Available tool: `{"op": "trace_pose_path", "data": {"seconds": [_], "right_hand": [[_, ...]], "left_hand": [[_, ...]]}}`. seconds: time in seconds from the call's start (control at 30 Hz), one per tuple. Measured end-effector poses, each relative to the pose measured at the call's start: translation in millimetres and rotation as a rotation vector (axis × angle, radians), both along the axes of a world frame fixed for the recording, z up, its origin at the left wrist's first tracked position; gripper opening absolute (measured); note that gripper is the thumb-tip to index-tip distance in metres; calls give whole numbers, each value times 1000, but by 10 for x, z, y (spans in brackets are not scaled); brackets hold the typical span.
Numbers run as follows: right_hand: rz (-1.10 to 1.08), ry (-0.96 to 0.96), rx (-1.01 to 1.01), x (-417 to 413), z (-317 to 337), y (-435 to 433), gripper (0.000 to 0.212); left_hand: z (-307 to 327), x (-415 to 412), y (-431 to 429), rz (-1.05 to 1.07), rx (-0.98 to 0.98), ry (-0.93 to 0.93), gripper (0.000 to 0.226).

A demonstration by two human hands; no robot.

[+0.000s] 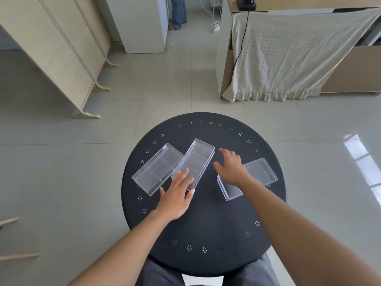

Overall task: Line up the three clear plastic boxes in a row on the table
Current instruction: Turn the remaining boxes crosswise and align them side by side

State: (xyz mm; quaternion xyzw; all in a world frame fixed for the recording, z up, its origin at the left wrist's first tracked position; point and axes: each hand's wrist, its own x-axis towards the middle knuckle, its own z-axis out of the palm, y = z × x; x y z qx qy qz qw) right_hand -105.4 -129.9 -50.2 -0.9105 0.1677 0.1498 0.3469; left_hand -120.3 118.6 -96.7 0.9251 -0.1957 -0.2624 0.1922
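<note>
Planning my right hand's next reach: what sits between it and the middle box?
Nothing visible: only bare black table separates the open right hand from the middle box. The left hand rests on that box's near end.

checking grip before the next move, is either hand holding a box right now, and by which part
Neither grips one. The left hand lies flat on the near end of the middle box. The right hand hovers open, above the right box.

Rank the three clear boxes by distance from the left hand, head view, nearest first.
1. Middle box: left hand has its fingers on the near end.
2. Left box: just left of the hand, beside the middle box.
3. Right box: across the table, under the right hand.
</note>
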Motion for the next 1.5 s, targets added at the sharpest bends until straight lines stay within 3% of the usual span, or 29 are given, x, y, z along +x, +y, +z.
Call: {"op": "trace_pose_path", "data": {"seconds": [0.17,0.3,0.43,0.67,0.83,0.9,1.0,1.17,1.37,1.5], "right_hand": [[35,18,-22,36,-43,98,69],[50,46,-54,66,-107,141,71],[141,112,-125,66,-159,231,72],[223,146,-177,-57,-264,545,49],[202,124,-132,-223,-282,729,41],[139,111,-55,-268,-309,757,42],[11,129,46,-318,-317,786,39],[-128,177,171,-433,-305,835,54],[-135,167,167,-610,-297,952,55],[-98,110,133,-683,-198,986,65]], "left_hand": [[-19,71,232,-8,-50,-42,44],[-62,135,369,8,-83,-153,24],[-60,141,477,43,-89,-238,37],[-129,18,627,125,-152,-261,29],[-229,-149,803,314,-195,-460,34],[-273,-204,869,435,-239,-422,41],[-289,-257,905,621,-285,-197,53],[-227,-290,894,610,-310,32,64],[-203,-361,887,701,-347,63,57],[-213,-415,977,646,-354,9,60]]}}
